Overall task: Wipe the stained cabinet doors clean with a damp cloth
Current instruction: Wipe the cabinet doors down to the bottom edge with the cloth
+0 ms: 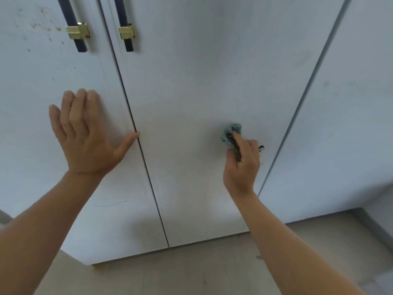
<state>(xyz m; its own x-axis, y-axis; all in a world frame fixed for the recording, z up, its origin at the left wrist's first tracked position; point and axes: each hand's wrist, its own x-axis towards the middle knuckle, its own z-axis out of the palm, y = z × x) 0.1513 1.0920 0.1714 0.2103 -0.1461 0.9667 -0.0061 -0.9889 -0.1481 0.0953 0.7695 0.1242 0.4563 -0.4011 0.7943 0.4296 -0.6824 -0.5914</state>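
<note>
Head view: two hands on white cabinet doors, one flat and one with a cloth.

The left hand [85, 141] is wide open and lies flat on the left door [38, 86], with its fingers straight and its thumb reaching out to the dark gap between the doors. The right hand [242, 165] is curled round a bunched blue-green cloth [230, 133] and presses it on the right door [202, 71], low and near the right edge. A small black mark [261, 148] shows just beside that hand. Brown spots [49, 28] sit high on the left door, near its dark handle [73, 24].
</note>
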